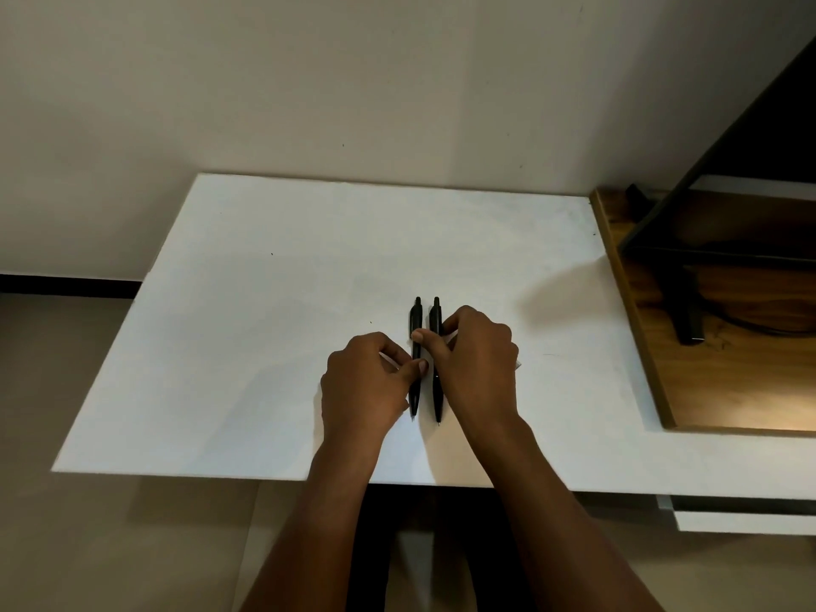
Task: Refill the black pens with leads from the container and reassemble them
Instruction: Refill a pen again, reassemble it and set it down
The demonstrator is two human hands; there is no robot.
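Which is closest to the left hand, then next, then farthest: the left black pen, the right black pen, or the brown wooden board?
1. Left black plastic pen, under the left hand's thumb.
2. Right black plastic pen, just beyond it.
3. Brown wooden board, far right.

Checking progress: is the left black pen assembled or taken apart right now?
Assembled, it seems: the left black pen lies in one piece on the white table, clicker far, tip near, its middle partly covered.

Two bare forearms reach over the near edge of the surface (247,355). The left hand (366,384) and right hand (479,364) sit side by side, knuckles up, fingers curled, thumb tips nearly meeting.
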